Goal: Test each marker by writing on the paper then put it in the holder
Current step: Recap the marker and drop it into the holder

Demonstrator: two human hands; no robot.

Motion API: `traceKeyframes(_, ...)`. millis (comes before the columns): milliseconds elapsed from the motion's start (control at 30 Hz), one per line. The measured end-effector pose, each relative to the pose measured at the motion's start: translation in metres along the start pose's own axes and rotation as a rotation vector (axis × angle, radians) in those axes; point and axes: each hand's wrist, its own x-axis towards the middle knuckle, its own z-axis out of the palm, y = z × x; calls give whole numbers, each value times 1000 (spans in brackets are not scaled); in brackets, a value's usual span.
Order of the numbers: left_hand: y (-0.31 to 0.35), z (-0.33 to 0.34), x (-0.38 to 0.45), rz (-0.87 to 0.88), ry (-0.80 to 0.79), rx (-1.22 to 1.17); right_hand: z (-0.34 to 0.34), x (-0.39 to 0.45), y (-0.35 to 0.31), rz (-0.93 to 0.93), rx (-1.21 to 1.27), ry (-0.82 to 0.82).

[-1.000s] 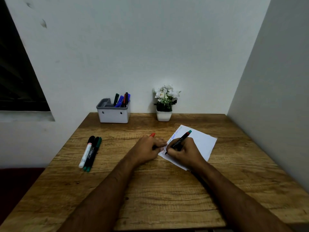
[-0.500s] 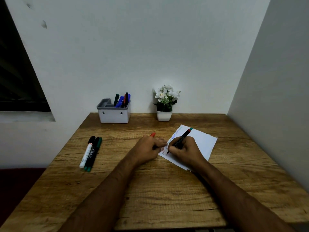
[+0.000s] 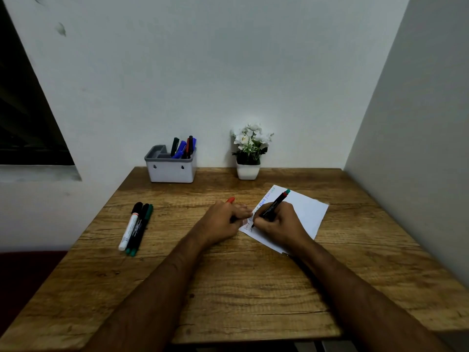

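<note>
My right hand (image 3: 279,223) grips a black marker with a green end (image 3: 275,203), tip down on the near-left corner of the white paper (image 3: 307,212). Coloured words run along the paper's left edge. My left hand (image 3: 223,221) rests at that edge, fingers curled round an orange-red marker cap (image 3: 230,200) that pokes out behind the knuckles. Three markers (image 3: 135,228) lie side by side on the table's left. The white holder (image 3: 171,170) at the back left has several markers standing in it.
A small white pot of white flowers (image 3: 248,154) stands at the back middle of the wooden table (image 3: 228,288). Walls close in behind and on the right. The table's left and front edges drop off.
The marker tip has shifted slightly along the paper's left edge as my right hand writes. My left hand has stayed in place.
</note>
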Motion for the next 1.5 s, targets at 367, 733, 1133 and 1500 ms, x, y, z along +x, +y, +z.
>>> traceKeyframes(367, -2, 2, 1, 36, 24, -19, 0, -1, -1, -23, 17, 76)
traceKeyframes(733, -1, 2, 0, 26, 34, -19, 1, 0, 0, -28, 14, 57)
traceKeyframes(1133, 5, -2, -1, -26, 22, -13, 1, 1, 3, 15, 16, 76)
traceKeyframes(1500, 14, -6, -7, 11, 148, -49, -3, -4, -3, 10, 164, 107)
